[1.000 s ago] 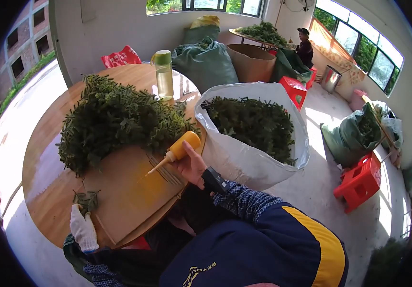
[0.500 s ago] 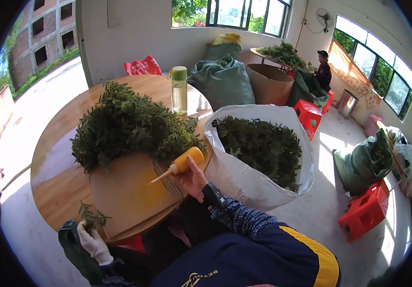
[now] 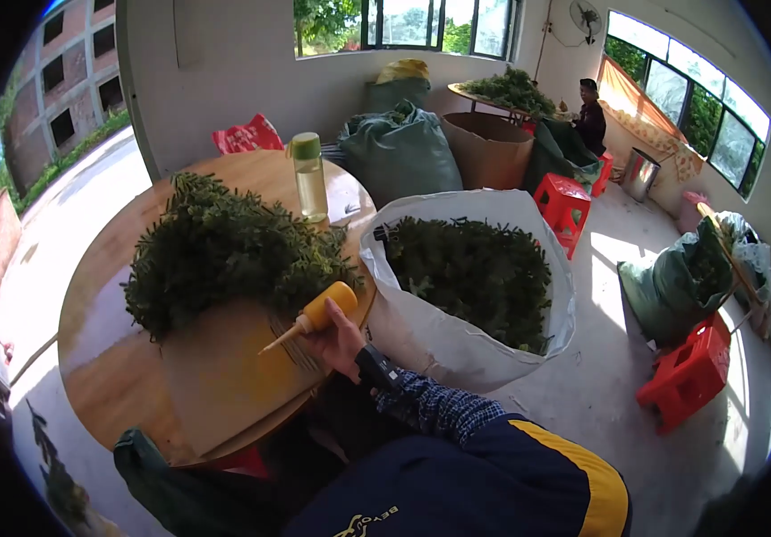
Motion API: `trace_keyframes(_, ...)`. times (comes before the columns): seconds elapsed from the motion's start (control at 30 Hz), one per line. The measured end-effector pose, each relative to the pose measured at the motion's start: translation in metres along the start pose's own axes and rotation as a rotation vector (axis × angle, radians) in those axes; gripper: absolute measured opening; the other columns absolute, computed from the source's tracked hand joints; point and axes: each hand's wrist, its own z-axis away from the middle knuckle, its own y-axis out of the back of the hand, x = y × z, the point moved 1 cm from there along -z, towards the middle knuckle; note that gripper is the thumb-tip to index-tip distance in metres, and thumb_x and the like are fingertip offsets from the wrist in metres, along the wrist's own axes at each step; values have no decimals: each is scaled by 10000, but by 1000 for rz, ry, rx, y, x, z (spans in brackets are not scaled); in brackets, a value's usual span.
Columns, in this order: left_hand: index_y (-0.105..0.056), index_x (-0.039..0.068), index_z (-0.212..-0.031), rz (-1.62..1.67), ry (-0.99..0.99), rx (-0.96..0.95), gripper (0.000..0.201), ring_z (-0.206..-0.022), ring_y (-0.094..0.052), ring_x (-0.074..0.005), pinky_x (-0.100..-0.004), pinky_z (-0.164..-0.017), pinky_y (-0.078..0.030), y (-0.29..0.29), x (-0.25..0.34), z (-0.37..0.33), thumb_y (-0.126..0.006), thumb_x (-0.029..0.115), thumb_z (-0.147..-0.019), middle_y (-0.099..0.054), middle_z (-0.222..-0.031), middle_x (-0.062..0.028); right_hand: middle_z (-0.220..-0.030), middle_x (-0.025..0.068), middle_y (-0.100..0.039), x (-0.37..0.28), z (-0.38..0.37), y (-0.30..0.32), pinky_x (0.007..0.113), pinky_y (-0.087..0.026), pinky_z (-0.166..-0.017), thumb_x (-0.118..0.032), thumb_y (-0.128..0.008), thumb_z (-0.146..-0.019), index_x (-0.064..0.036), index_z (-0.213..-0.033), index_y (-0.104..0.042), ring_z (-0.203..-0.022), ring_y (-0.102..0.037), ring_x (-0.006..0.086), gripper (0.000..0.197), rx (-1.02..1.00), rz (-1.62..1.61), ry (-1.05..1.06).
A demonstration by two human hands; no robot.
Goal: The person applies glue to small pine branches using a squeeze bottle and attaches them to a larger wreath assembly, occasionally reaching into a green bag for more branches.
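1. Right hand (image 3: 339, 336) wrapped tight around yellow squeeze bottle (image 3: 321, 311), fingers fully curled round its body, nozzle tip aimed down-left.
2. Bottle sits over near edge of cardboard sheet (image 3: 224, 376), nozzle tip just above the sheet; contact with it too fine to tell.
3. Cardboard sheet lies flat on round wooden table (image 3: 99, 376), overhanging near rim toward the person.
4. Heap of green sprigs (image 3: 224, 251) piled on table, touching far edge of cardboard, just beyond the bottle.
5. Left hand out of shot; grip impossible to tell.
6. Clear bottle with green cap (image 3: 309, 179) upright on far side of table, behind the heap.
7. White sack (image 3: 466, 313) open-mouthed, full of same greenery, standing on floor just right of table, touching its rim near right forearm.
8. Dark watch band on right wrist; checked cuff, navy sleeve with yellow stripe below.
9. Red plastic stools: one (image 3: 564, 201) behind the sack, one (image 3: 690, 376) well right of it.
10. Green sacks (image 3: 403, 157) against far wall beyond table.
11. Another person (image 3: 593, 121) seated far back right, beside a tray of greenery (image 3: 506, 89).
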Motion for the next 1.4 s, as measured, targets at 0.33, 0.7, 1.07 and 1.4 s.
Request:
trace_keyframes(0.33, -544, 49, -1089, -305, 426, -516, 273, -889, -540, -194, -318, -802, -460, -21, -32, 159, -634, 25, -832, -574, -987, -93, -1072, 125, -547, -3, 2, 15, 443, -500, -887, -318, -599, -892, -54, -1137, -441, -994, -577, 281, 393, -10, 38, -11)
trace_keyframes(0.7, -569, 34, -1101, -326, 376, -542, 283, -855, -583, -228, -320, -809, -463, -18, -30, 173, -654, 88, -837, -621, -967, -126, -1049, 116, -557, -8, 3, 10, 442, -501, -875, -323, -618, -880, -51, -1110, -459, -977, -578, 277, 390, 11, 46, 55)
trace_keyframes(1.07, -517, 8, -998, -197, 632, -343, 296, -852, -516, -124, -234, -798, -426, 12, -39, 179, -608, -96, -736, -529, -906, -31, -1032, 145, -592, 7, 1, 13, 410, -482, -883, -367, -599, -881, -23, -1119, -494, -950, -587, 293, 432, -19, -12, -61)
trace_keyframes(1.4, -543, -17, -1062, -550, 573, 92, 322, -878, -573, -130, -255, -787, -468, 111, -37, 182, -673, -12, -767, -601, -975, -60, -1116, 169, -579, -57, -7, 52, 436, -420, -991, -330, -650, -838, 39, -1085, -532, -1041, -549, 300, 459, -368, 314, 34)
